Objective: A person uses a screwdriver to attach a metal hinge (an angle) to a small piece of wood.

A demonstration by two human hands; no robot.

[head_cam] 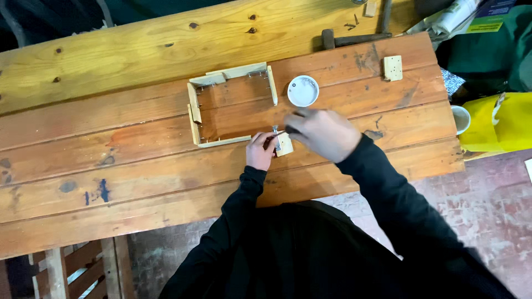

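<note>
Wood block point(285, 145) pinched in left fingers point(265, 145), right fingers point(293, 123) curled above (grip unclear), beside wooden frame point(193, 105)

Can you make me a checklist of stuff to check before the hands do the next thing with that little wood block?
1. Left hand grips the small wood block: ok.
2. Right hand is at the block's top, beside the small metal piece: ok.
3. Metal piece stands straight: cannot tell, too small.
4. Wooden frame lies flat on the workbench: ok.
5. White round lid sits clear of both hands: ok.
6. Hammer within reach: ok, likely.
</note>
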